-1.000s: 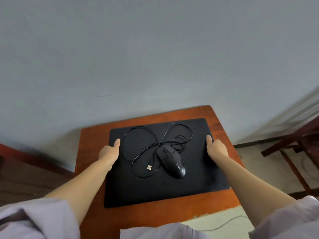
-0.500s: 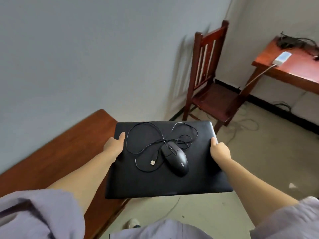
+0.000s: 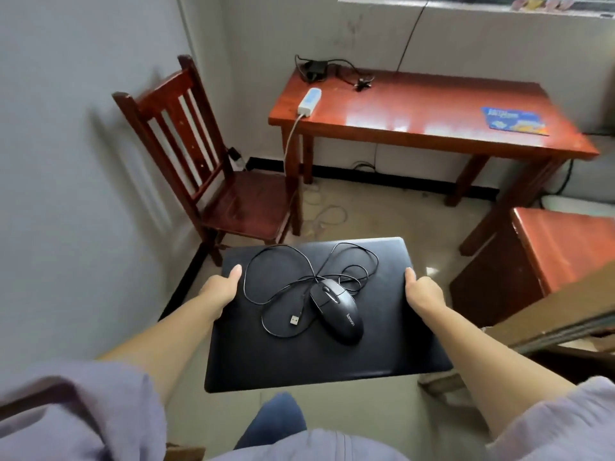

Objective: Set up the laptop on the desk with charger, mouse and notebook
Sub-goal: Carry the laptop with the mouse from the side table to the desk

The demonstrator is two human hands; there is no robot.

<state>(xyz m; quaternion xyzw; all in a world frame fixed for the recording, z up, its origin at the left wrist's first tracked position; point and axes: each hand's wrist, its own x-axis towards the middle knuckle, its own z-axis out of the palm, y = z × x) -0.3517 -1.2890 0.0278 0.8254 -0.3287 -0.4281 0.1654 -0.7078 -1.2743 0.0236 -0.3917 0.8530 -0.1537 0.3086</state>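
I carry a closed black laptop [image 3: 382, 354] flat in the air above the floor. My left hand [image 3: 218, 289] grips its left edge and my right hand [image 3: 422, 291] grips its right edge, thumbs on top. A black wired mouse [image 3: 337, 309] lies on the lid with its cable [image 3: 283, 261] looped loosely and the USB plug [image 3: 295, 319] free. Ahead stands a red wooden desk [image 3: 416, 118]. On its far left corner sits a black charger [image 3: 316, 69] with cables, and a blue notebook [image 3: 514, 120] lies at its right end.
A white power strip [image 3: 309, 100] lies on the desk's left end, its cord hanging to the floor. A wooden chair [image 3: 213, 174] stands left of the desk by the wall. A second red table [image 3: 565, 247] is at the right. Loose cables lie on the floor.
I lifted the laptop with the mouse off the small table and turned right. The desk, chair and window wall have come into full view; the small table is out of sight.
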